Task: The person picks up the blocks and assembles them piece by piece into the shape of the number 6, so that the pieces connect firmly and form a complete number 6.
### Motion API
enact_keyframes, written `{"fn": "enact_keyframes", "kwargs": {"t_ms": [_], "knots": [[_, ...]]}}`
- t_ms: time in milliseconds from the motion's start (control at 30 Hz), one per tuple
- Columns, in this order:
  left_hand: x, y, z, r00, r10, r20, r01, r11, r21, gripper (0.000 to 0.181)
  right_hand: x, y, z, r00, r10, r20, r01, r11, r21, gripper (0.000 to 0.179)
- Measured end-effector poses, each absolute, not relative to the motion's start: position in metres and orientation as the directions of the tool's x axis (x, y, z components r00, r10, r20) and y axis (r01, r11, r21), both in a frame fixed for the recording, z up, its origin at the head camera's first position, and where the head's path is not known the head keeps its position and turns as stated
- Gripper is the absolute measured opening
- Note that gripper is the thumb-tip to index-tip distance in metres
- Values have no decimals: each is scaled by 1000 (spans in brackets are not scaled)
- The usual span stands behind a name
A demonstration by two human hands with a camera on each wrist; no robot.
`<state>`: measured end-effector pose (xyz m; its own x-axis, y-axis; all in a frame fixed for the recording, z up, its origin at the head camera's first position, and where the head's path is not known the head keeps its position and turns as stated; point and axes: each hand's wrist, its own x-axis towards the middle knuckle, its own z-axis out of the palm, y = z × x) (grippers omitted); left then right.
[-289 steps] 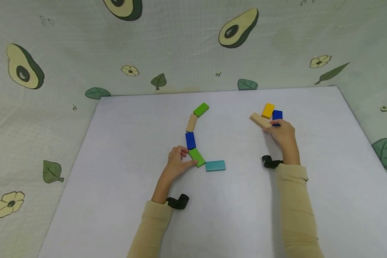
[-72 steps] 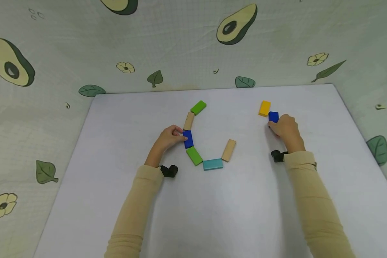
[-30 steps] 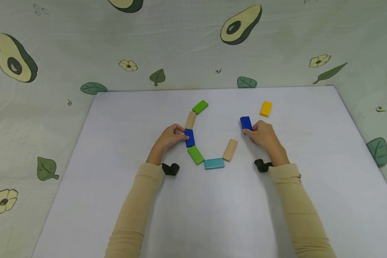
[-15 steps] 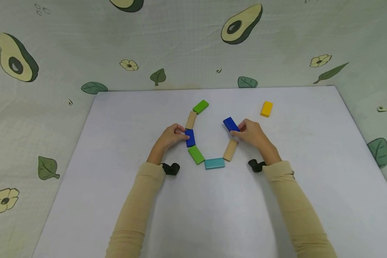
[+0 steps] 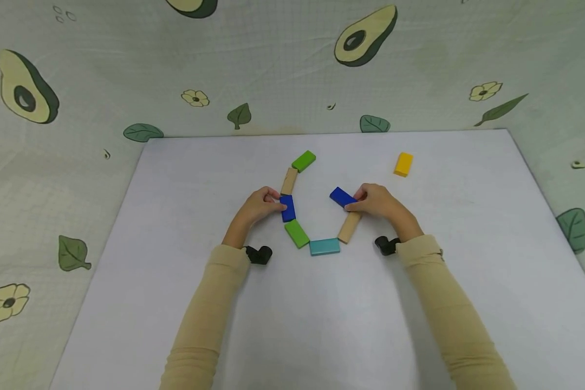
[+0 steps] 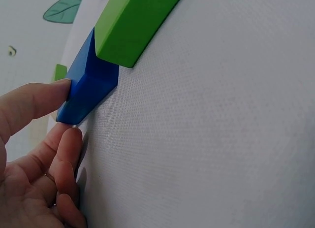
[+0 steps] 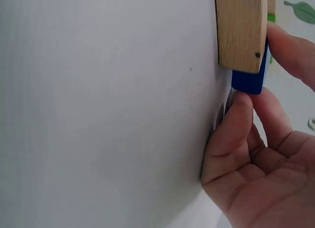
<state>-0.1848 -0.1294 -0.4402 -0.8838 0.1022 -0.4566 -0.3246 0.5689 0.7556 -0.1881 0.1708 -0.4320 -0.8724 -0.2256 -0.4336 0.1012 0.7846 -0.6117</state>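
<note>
Far L, wrinkly pale cloth [image 5: 127, 70] w/ printed avocados borders a white tabletop [image 5: 322, 325], finely grained up close. Tan L sleeve [image 5: 207, 314], creased fabric, runs up to L hand [image 5: 257, 208]: thumb & index pinch L blue block [image 5: 288, 212], other fingers loosely curled. Blocks are flat, rect., sharp-edged; painted ones smooth. Upper wood block [image 5: 289, 181] sits just above L blue, w/ bare grain; lower green block [image 5: 297, 234] touches L blue's near end. Upper green block [image 5: 304, 161] tops the curve, angled; teal block [image 5: 324, 247] lies crosswise at bottom. R blue block [image 5: 340, 196], tilted across the gap's R side, is pinched btwn thumb & fingers of R hand [image 5: 377, 201], gap only block-wide; lower wood block [image 5: 349, 227], grainy w/ dark fleck, is right by it, contact unclear. Yellow block [image 5: 403, 164] lies well apart, beyond R hand. Tan R sleeve [image 5: 453, 314], also creased, is farthest R.
</note>
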Motion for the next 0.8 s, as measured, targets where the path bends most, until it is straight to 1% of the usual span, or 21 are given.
{"fn": "enact_keyframes", "kwargs": {"t_ms": [367,800], "knots": [[-186,-129,-441,-883,100,-459,-329,566,756,36,-194,179,-429,-848,-222,-481,156,763,-627,39],[-186,-129,-440,-882,106,-458,-329,558,762,36,-194,177,-430,-836,-220,-502,180,754,-632,39]]}}
